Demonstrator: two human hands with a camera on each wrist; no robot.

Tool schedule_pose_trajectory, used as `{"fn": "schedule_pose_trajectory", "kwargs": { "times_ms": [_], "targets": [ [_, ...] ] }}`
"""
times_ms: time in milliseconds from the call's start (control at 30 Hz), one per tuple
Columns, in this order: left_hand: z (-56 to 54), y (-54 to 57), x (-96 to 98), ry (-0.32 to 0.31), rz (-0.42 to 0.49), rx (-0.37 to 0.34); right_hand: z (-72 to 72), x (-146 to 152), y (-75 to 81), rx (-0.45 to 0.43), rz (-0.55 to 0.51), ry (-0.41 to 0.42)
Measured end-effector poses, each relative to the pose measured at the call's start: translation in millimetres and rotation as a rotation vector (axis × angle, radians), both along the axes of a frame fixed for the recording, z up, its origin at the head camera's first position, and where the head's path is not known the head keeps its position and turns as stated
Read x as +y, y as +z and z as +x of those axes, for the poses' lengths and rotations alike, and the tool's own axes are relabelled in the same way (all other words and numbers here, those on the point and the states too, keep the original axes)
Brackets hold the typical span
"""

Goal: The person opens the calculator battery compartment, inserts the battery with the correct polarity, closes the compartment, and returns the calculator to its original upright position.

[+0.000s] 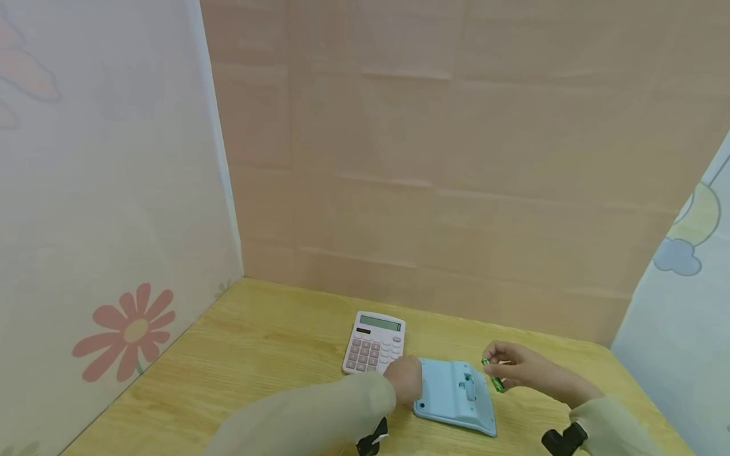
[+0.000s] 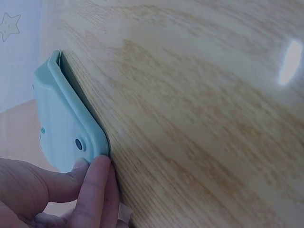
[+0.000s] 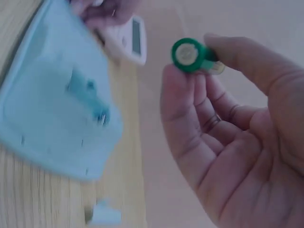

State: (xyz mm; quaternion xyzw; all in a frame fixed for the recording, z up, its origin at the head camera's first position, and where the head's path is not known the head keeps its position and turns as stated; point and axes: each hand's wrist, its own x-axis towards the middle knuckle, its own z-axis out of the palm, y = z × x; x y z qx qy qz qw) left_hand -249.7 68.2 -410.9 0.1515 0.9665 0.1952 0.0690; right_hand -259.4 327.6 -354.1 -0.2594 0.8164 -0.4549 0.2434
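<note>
A light blue calculator (image 1: 445, 389) lies face down on the table, its narrow battery slot (image 1: 469, 387) uncovered. With thumb and fingers my left hand (image 1: 405, 380) pinches the calculator's left edge; the left wrist view shows them at a corner beside a dark round foot (image 2: 79, 144). Right of the calculator, my right hand (image 1: 516, 365) holds a green battery (image 1: 498, 384) between thumb and fingers, off the table. In the right wrist view, one flat pale end of the battery (image 3: 186, 53) faces the camera. Whether a battery sits in the slot, I cannot tell.
A pink and white calculator (image 1: 373, 342) lies face up behind my left hand, which covers its lower corner. A small light blue piece (image 3: 105, 213) lies on the table beyond the blue calculator. Brown paper (image 1: 456, 158) covers the wall at the back of the wooden table (image 1: 274, 342).
</note>
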Motion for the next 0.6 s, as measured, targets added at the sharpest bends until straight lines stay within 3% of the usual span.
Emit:
{"fn": "schedule_pose_trajectory", "kwargs": {
  "times_ms": [267, 600],
  "targets": [
    [0.2, -2.0, -0.9, 0.009, 0.029, -0.013, 14.7, -26.2, 7.9, 0.067, -0.072, 0.019],
    [1.6, -3.4, -1.7, 0.005, 0.035, -0.001, 9.9, -25.6, -15.7, 0.070, -0.074, -0.052]
  ]
}}
